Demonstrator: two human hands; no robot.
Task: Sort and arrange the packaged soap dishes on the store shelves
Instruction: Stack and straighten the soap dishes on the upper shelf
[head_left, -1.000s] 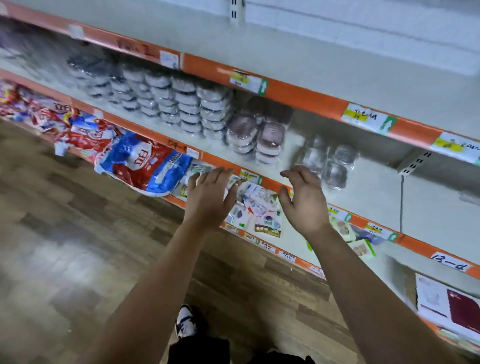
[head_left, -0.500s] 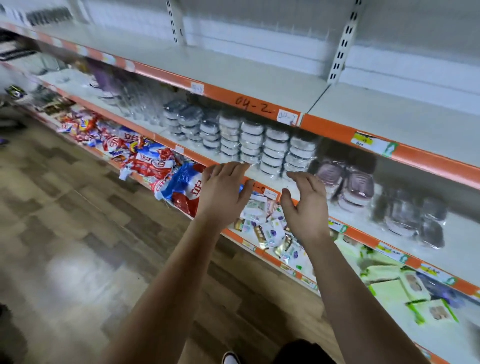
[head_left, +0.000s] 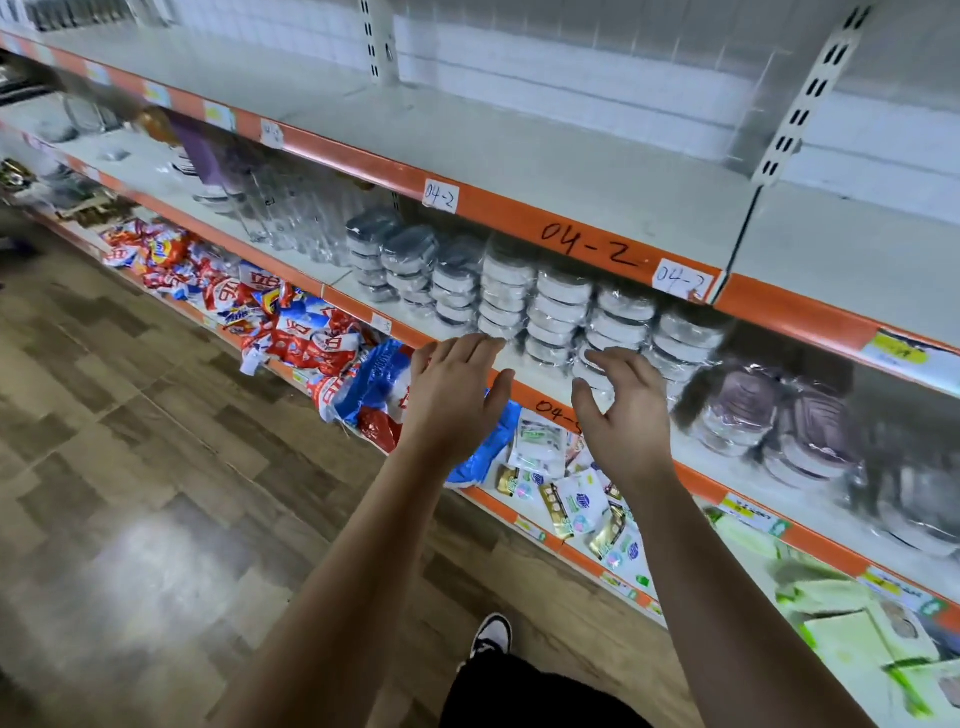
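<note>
On the middle shelf (head_left: 535, 395), blurred clear bottles (head_left: 291, 218) come first, then three stacks of dark-lidded soap dishes (head_left: 410, 260) and four white stacks (head_left: 563, 306), the lowest packs partly hidden by the hands. The left hand (head_left: 457, 395) is flat and holds nothing. The right hand (head_left: 618, 410), fingers loosely spread, also holds nothing; whether it touches the white stacks is unclear. Two purple stacks (head_left: 810, 436) are smeared.

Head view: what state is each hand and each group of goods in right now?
white soap dishes: wrapped, stacked in columns.
purple soap dishes: wrapped, stacked, blurred.
detergent bags: heaped, some overhanging.
left hand: open, holding nothing.
right hand: open, fingertips by the white soap dishes; contact unclear.
</note>
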